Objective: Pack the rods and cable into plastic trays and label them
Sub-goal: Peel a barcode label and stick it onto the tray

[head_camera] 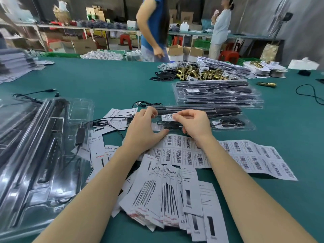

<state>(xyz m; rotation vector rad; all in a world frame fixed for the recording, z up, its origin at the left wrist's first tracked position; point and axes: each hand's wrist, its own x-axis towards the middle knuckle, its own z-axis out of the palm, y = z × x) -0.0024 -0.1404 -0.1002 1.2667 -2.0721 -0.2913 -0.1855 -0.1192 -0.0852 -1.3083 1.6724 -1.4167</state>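
A clear plastic tray (228, 118) holding black rods and a coiled black cable (231, 122) lies across the green table just beyond my hands. My right hand (192, 123) pinches a small white barcode label (166, 117) over the tray's left half. My left hand (143, 127) rests on the tray's left end, fingers spread over the plastic, thumb stretched toward the label sheet. A sheet of barcode labels (245, 153) lies flat under my wrists.
Stacked packed trays (217, 93) sit further back. Open trays with rods (38, 151) pile up at the left. Printed paper inserts (168, 195) fan out near me. Brass lock parts (199, 73) heap at the back. Loose cables (310, 94) lie right. Two people stand beyond the table.
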